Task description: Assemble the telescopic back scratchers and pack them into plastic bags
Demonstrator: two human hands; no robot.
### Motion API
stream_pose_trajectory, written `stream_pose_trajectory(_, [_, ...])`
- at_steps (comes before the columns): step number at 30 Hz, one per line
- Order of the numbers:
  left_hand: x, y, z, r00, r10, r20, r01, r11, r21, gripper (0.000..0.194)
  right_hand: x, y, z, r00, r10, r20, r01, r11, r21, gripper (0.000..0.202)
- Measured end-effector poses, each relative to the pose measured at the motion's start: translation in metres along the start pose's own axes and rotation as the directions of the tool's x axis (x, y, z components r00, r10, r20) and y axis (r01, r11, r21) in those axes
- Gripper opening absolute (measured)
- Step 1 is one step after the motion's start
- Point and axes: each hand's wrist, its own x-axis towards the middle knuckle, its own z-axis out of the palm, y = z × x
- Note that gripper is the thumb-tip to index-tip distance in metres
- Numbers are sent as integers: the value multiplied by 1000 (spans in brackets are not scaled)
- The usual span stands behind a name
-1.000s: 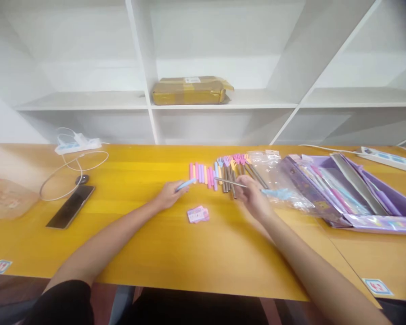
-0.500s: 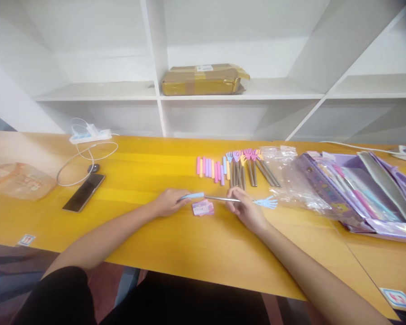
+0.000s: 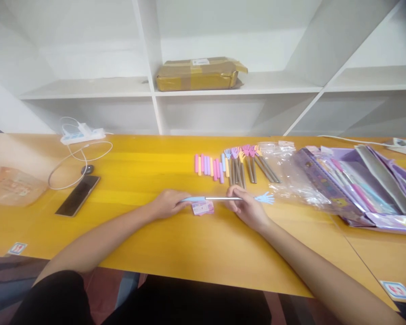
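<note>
My left hand pinches a light blue handle sleeve. Closed around the metal rod of a back scratcher is my right hand, and the scratcher's blue hand-shaped head sticks out to the right. The rod's left end meets the sleeve's right end in a straight line; whether it sits inside, I cannot tell. Below the sleeve lie small pink and purple cards. Behind my hands are a row of coloured sleeves and several back scratchers with bare metal rods.
Clear plastic bags lie right of the scratchers, beside a purple box of packaged items. To the left are a phone, a mouse, a power strip and an orange bag. A taped carton sits on the shelf.
The sleeve and rod, tilted against each other before, now run in one straight line with their ends together. Both hands keep their holds. The view has shifted slightly.
</note>
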Motion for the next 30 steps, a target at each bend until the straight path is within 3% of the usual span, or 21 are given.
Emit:
stream_pose_trajectory(6, [-1, -3, 2, 995, 94, -24, -94, 995, -37, 38, -1, 1, 1, 1000, 13, 18, -13, 1000, 1, 27])
stream_pose_trajectory(14, [-5, 4, 6, 942, 238, -235, -231, 971, 57, 29, -8, -1, 10, 997, -34, 67, 35, 999, -15, 27])
stream_pose_trajectory(22, [-4, 9, 2, 966, 211, -151, -198, 975, 97, 38, -10, -2, 9, 999, -21, 30, 24, 994, -106, 28])
stream_pose_trajectory(30, [-5, 10, 4, 946, 269, -181, -244, 959, 145, 38, -14, 3, 12, 998, -51, 36, 55, 991, -123, 29])
